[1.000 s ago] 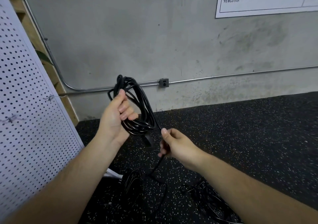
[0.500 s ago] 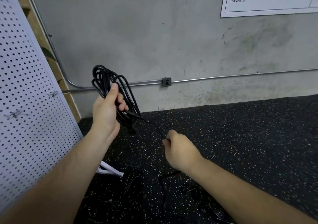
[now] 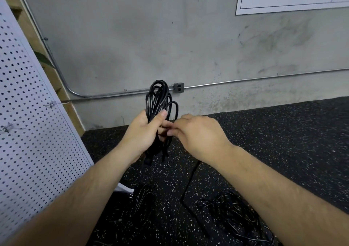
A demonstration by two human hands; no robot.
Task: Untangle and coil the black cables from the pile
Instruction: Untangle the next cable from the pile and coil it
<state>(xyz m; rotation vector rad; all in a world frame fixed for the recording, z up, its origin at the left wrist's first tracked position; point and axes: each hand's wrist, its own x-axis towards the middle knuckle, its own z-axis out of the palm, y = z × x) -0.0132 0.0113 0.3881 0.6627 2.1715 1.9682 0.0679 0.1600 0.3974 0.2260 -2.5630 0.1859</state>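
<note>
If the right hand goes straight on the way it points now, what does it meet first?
Probably the fingers of the left hand, curled round the black cable coil; almost touching.

Black cable coil (image 3: 158, 102); white-speckled black floor (image 3: 273, 136); grey wall (image 3: 132, 38).

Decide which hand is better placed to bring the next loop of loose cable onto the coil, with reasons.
The right hand: the loose cable trails from under it down to the floor, so it can probably draw up more. The left hand grips the coil and is occupied.
</note>
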